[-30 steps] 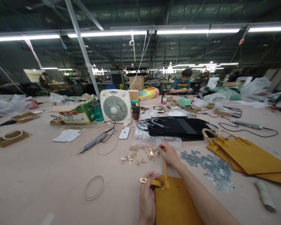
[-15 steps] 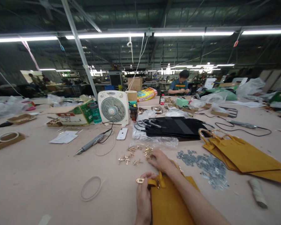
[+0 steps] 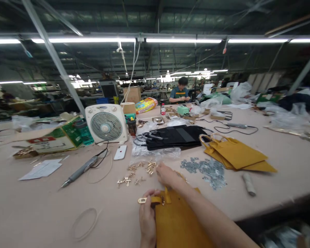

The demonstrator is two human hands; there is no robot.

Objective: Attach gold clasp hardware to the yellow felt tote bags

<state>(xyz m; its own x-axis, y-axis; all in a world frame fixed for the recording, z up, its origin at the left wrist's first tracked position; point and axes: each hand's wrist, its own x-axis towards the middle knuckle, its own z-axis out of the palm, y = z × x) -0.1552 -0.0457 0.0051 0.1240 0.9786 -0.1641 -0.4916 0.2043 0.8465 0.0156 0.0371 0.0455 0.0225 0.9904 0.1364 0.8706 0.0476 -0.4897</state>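
Note:
At the bottom centre a mustard-yellow handbag (image 3: 181,220) lies in front of me. My left hand (image 3: 147,220) grips the bag's short strap (image 3: 156,199) at its upper left corner. A gold metal plate with a slot (image 3: 142,200) at the strap's end sticks out past the fingers. My right hand (image 3: 167,175) reaches over the bag, its fingers curled beside a pile of small gold metal fittings (image 3: 151,167). Whatever is between those fingertips is hidden. Grey metal washer plates (image 3: 209,172) lie scattered to the right of that hand.
Black bags (image 3: 178,136) on plastic lie beyond the fittings, more yellow bags (image 3: 235,151) to the right. A fan (image 3: 105,124), a phone (image 3: 120,152) and a grey electric screwdriver (image 3: 80,170) are on the left. Across the table sits another person (image 3: 179,93).
My view has turned to the right, so the table's things appear further left. The right hand has drawn slightly away from the gold fittings; the left keeps its hold on the strap.

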